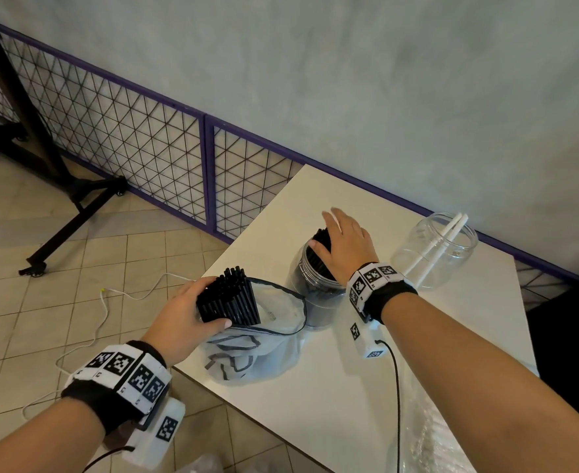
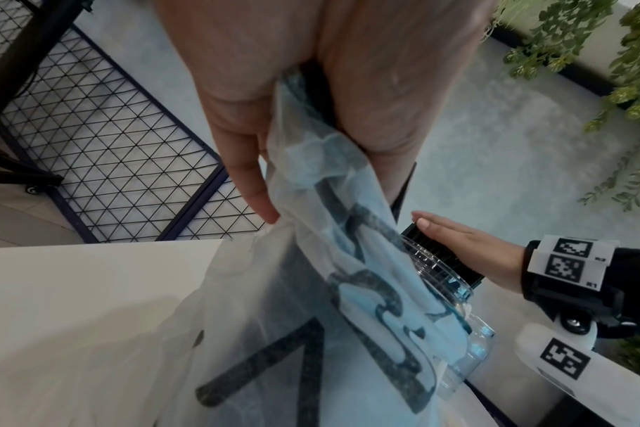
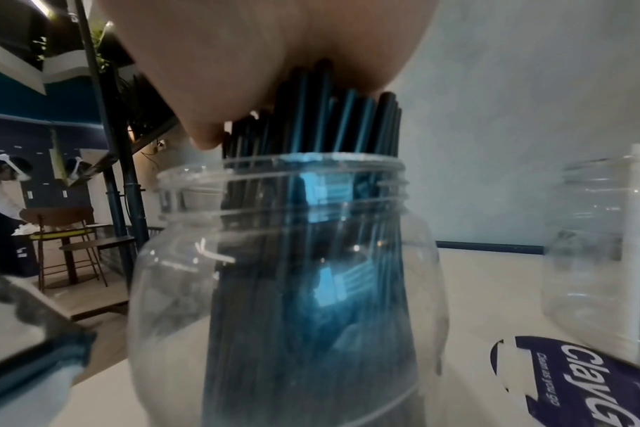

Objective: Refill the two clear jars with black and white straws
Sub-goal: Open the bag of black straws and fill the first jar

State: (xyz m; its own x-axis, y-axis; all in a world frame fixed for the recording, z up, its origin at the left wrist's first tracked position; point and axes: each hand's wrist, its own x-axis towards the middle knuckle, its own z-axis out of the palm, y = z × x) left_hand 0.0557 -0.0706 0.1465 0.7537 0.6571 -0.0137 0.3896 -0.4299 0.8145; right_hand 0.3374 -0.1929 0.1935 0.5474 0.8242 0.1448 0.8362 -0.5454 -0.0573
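A clear jar (image 1: 315, 288) (image 3: 282, 289) stands mid-table, packed with black straws (image 3: 311, 150) that stick up past its mouth. My right hand (image 1: 344, 244) lies flat on the tops of those straws, fingers straight. My left hand (image 1: 192, 312) grips a second bundle of black straws (image 1: 228, 297) that juts out of a white printed bag (image 1: 254, 349) (image 2: 311, 289) at the table's left edge. A second clear jar (image 1: 434, 250) (image 3: 603, 260) stands to the right, with two white straws (image 1: 441, 244) leaning inside.
The white table (image 1: 349, 387) ends close to my left hand, above the tiled floor (image 1: 76, 268). A purple-framed wire fence (image 1: 145, 138) runs along the wall behind. Crinkled clear plastic (image 1: 431, 438) lies at the near right edge. A white cable (image 1: 104, 312) trails on the floor.
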